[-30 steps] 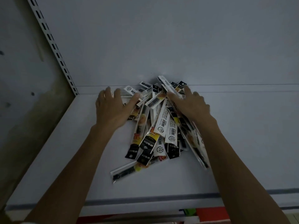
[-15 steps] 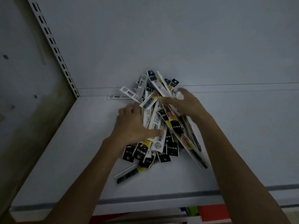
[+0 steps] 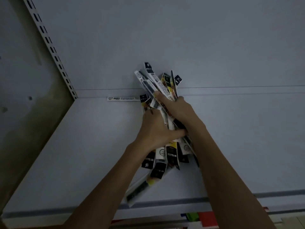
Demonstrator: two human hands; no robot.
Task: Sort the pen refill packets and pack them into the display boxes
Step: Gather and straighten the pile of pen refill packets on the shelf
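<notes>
Picking it up from the far left on my head feed: a white slotted upright [image 3: 49, 47] runs diagonally down to the back corner of a pale shelf [image 3: 74, 154]. Along the back edge, one white refill packet [image 3: 123, 98] lies flat on its own, lengthwise against the back panel [image 3: 181, 38], its right end near the bundle. Closer to the front lip there's a loose packet [image 3: 137, 190], clear with a dark refill inside, slanted on the shelf, its upper end hidden behind the left arm [image 3: 115, 184].

Now the left hand [image 3: 155, 131]: it's wrapped onto the left side of the bundle of pen refill packets [image 3: 162, 86], fingers curled in at the far side, thumb stretched across the packets toward the right wrist. The bundle sits tilted at mid-shelf, squeezed between both hands. Its top ends fan up in front of the back panel, and black and yellow header cards splay out below the palms toward the front. I can't tell whether the lower ends touch the shelf.

On to the right hand [image 3: 179, 111]: it grips the same bundle from the right, fingers closed round it, one finger laid across the top packets. Low right, beneath the shelf's front edge, I catch red and green packaging [image 3: 204, 218], too cropped to name.
</notes>
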